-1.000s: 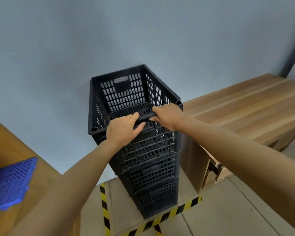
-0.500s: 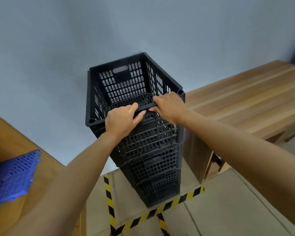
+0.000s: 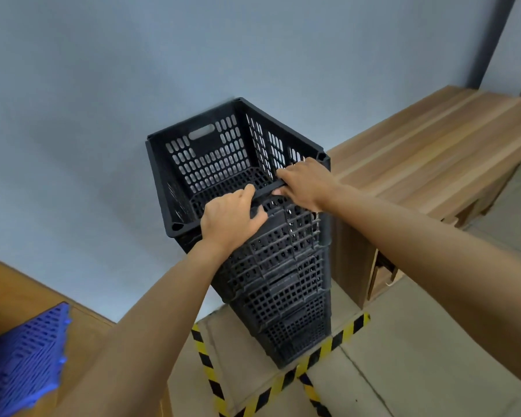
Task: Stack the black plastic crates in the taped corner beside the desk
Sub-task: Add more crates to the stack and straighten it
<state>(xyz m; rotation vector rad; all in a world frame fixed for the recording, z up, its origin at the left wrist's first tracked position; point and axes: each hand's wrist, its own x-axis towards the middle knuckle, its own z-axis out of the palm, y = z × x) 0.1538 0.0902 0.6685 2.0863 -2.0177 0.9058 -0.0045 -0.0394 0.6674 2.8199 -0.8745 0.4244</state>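
Head view looks down on a tall stack of black crates (image 3: pixel 286 284) standing in the floor corner marked by yellow-and-black tape (image 3: pixel 206 365), right against the grey wall (image 3: pixel 103 85) and just beside the end of the wooden desk (image 3: pixel 427 152). The top crate (image 3: pixel 220 155) sits on the pile with its open mouth facing up and its near rim toward the person.

Both hands are on that near rim. The left hand (image 3: pixel 230 219) has its fingers curled over the edge and its thumb on the outer face, so it grips the rim. The right hand (image 3: pixel 306 183) lies over the rim next to the right corner, fingers hooked inward and thumb under the lip, gripping as well.

The step in hand appears to be seating this top crate squarely. To do it well, I would judge that the hands should press down evenly on both sides of the rim so the crate drops into the one below without rocking, and check that the corner posts line up on all four sides. The far corners are harder to see from here, so a light push toward the wall would confirm they are home. The stack is tall and narrow, so any sideways shove risks tipping it toward the desk; release should be gentle.

A blue perforated panel (image 3: pixel 21 362) lies on a wooden surface at lower left, well apart from the stack.
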